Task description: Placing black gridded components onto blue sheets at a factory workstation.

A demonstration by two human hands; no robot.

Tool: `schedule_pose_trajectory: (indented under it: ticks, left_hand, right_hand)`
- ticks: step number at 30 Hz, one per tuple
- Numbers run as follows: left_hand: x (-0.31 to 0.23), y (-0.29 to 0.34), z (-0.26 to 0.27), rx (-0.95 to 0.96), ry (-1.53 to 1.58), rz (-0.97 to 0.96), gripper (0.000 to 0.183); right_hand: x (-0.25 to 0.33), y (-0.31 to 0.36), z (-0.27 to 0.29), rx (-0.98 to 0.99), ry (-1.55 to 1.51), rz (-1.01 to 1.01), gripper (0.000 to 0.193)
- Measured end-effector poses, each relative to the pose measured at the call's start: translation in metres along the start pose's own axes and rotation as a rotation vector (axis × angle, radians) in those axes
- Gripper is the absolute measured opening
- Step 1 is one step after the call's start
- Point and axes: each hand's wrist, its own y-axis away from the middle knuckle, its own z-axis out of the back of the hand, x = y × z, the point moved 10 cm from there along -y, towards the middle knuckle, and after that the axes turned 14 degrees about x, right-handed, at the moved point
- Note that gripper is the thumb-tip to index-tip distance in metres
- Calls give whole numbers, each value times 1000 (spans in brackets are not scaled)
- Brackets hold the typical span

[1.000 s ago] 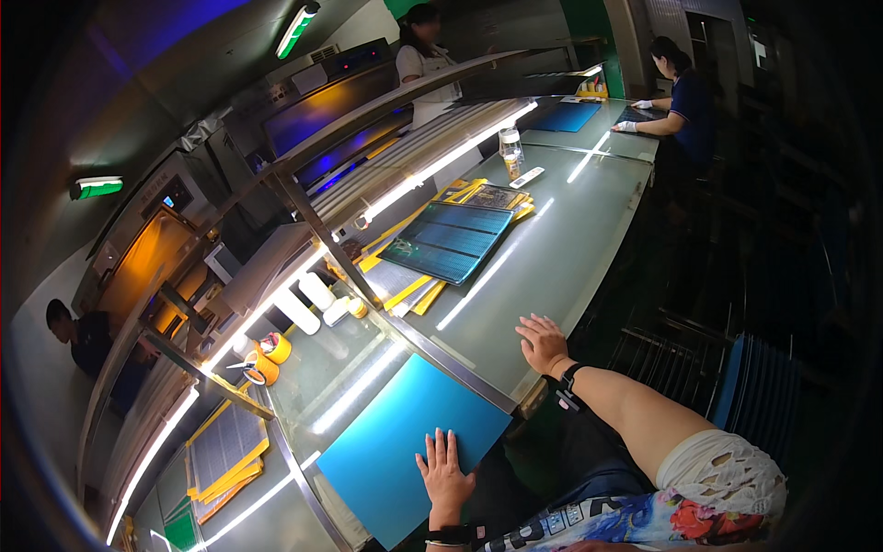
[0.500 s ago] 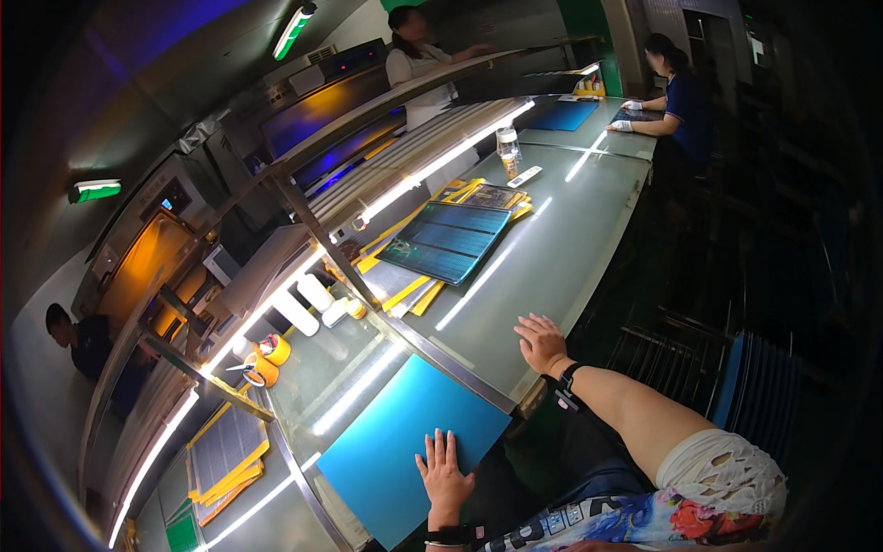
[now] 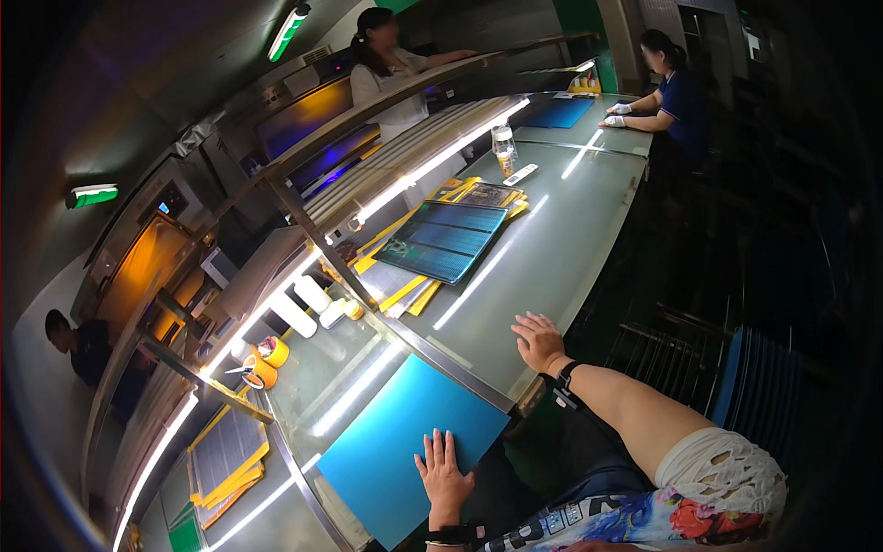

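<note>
A flat blue panel (image 3: 395,442) lies on the glass-topped table near its front edge. My left hand (image 3: 445,474) rests flat on the panel, fingers stretched out. To the right, my right hand (image 3: 538,342) lies with spread fingers on the bare glass surface (image 3: 552,267), holding nothing. Farther off, a dark teal panel with printed traces (image 3: 441,241) sits on a stack of yellow-edged sheets (image 3: 405,285).
White bottles (image 3: 299,308) and an orange tape roll (image 3: 260,370) stand under the lit shelf. Yellow-framed sheets (image 3: 230,451) lie at the left. A rack of panels (image 3: 759,386) stands at the right. Other people (image 3: 676,101) work farther away.
My hands and the blue panel stay in place. The person behind the shelf has shifted left, and the gloved co-worker's panel is no longer visible under their hands.
</note>
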Motion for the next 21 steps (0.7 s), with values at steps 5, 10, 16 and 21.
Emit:
schedule_pose_trajectory:
  ticks: [5,10,16,21]
  left_hand:
    - [0,0,0,5,-1,9,88]
    - [0,0,0,19,-16,15,90]
    - [0,0,0,25,-11,20,91]
    - [0,0,-1,19,-12,18,90]
  right_hand:
    - [1,0,0,-2,-7,1,31]
    - [-1,-1,-2,14,-2,-3,32]
    - [0,-1,-1,16,-7,-4,32]
    - [1,0,1,4,-10,2,31]
